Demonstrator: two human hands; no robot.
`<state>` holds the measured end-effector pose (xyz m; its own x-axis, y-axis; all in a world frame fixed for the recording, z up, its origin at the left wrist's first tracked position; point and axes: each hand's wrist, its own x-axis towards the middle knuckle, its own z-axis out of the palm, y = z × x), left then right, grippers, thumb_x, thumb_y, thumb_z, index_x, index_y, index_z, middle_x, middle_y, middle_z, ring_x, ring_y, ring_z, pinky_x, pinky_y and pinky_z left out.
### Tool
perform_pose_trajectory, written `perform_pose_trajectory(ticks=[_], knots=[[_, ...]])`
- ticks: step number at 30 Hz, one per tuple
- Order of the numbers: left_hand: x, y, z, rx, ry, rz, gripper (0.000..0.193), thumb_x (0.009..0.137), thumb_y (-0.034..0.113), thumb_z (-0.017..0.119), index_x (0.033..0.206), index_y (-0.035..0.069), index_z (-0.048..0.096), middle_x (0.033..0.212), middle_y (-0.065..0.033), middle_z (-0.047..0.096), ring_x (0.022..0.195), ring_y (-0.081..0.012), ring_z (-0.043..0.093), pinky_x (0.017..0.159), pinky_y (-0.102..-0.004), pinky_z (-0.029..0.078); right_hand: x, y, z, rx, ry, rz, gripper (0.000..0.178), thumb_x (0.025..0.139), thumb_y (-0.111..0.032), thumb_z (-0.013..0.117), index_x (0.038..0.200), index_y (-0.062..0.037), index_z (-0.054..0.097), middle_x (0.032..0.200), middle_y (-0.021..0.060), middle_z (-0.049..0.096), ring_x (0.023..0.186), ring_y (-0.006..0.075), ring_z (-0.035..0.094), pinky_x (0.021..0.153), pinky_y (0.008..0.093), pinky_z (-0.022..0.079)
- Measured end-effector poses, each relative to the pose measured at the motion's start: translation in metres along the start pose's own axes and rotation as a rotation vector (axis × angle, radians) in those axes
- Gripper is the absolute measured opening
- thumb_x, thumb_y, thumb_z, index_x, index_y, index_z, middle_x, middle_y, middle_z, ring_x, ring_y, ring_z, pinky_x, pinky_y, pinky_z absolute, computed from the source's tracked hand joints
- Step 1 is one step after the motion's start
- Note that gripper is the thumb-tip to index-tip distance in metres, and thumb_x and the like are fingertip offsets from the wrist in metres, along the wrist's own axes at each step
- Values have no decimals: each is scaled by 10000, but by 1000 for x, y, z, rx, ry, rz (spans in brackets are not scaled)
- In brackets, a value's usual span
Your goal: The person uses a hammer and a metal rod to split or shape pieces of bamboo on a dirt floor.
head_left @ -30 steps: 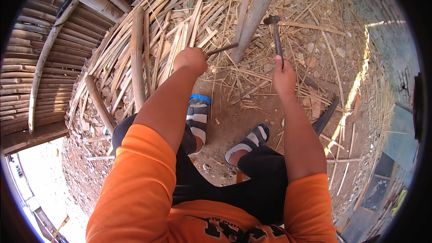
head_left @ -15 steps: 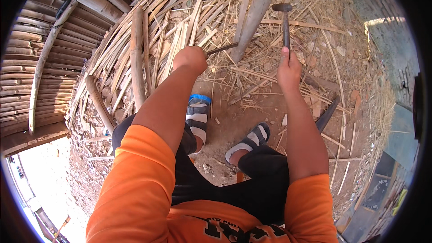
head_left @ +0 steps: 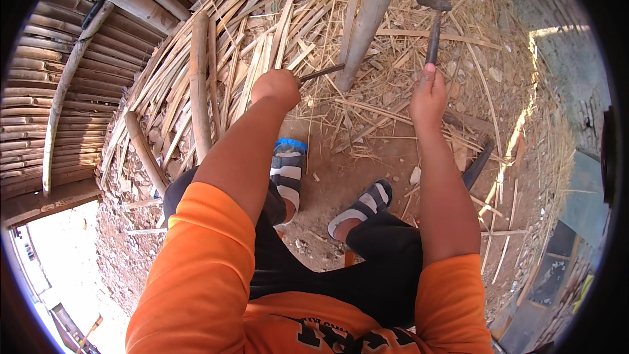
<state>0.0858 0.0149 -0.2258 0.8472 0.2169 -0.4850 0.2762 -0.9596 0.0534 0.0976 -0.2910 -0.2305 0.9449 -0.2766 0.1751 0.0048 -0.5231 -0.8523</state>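
1. Wrapped round a handle its fist hides, my left hand (head_left: 275, 90) holds a dark, narrow blade (head_left: 322, 73) pointing right. Too slack a wrist could let it twist.
2. On the other side, my right hand (head_left: 429, 95) curls round a hammer (head_left: 434, 33), thumb along the handle, head away from me. A sweaty palm could let it slip.
3. Between the two tools is a wide gap. A badly aimed blow could glance off the metal and catch my left knuckles.
4. Just beyond my left fist, the blade reaches a grey pole (head_left: 375, 19) near its lower end; I cannot tell whether it sits in a split or passes behind. If the pole tips, the blade could jerk sideways.
5. Nearer my body, my left sandal (head_left: 286, 177) and right sandal (head_left: 367, 206) rest on soil; a dropped tool could hit a foot.
6. Farther out, pale strips (head_left: 282, 33) and straw (head_left: 465, 19) lie scattered; the pole's foot could skid on them.
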Motion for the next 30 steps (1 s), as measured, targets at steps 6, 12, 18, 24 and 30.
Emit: perform_pose_trajectory(ticks=[6,12,18,24,30], knots=[[5,5,0,25,-24,44,291,927,204,634,1172,115,763,1201,-130,745,1111,-302,724,909,-411,598,-41,19,16,-235,-112,-8,497,1082,-486,448,1011,-13,583,715,182,628,644,367,620,645,485,491],[-7,10,-9,22,-7,36,297,864,223,684,1136,144,773,1157,-120,752,1092,-313,721,925,-424,589,-29,6,10,-221,-174,119,545,1073,-504,456,920,-4,609,777,220,680,694,416,646,660,508,489],[-6,-4,-5,23,0,0,287,915,207,635,1156,118,763,1195,-120,745,1106,-307,720,918,-419,593,-27,-19,13,-56,-16,55,543,1069,-507,467,915,-2,595,785,238,673,749,438,654,689,499,499],[-7,10,-1,39,16,44,294,933,209,633,1184,121,757,1222,-119,738,1125,-297,718,911,-416,597,-61,42,24,-312,-247,144,547,1067,-513,470,943,-1,616,768,232,666,712,449,648,685,511,504],[-3,-6,-3,33,18,-8,300,920,247,609,1140,113,764,1167,-144,744,1088,-324,718,923,-429,589,-3,-33,9,241,21,27,484,1101,-441,443,963,6,565,680,165,603,598,303,600,575,423,459]])
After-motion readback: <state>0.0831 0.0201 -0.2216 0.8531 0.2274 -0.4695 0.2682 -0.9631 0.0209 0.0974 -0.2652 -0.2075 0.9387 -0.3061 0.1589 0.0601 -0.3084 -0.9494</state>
